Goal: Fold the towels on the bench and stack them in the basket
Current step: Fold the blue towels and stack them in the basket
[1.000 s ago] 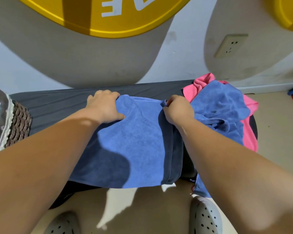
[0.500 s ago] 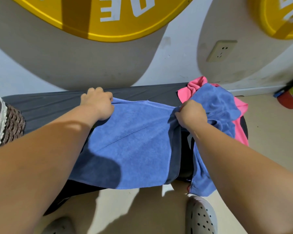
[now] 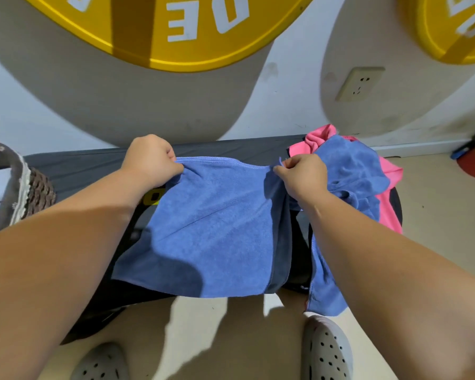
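I am stretching both bare forearms forward and inward, my left hand (image 3: 151, 160) curling into a fist, knuckles up, and pinching the far left corner of the soft blue terry towel (image 3: 217, 229). My right hand (image 3: 303, 174) is gripping the far right corner, thumb and forefinger pinching the hem and the other fingers curling under. I am holding the two hands level and apart.

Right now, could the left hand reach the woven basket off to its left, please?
Probably yes: only bare bench lies between the left hand and the basket, though that hand grips the blue towel.
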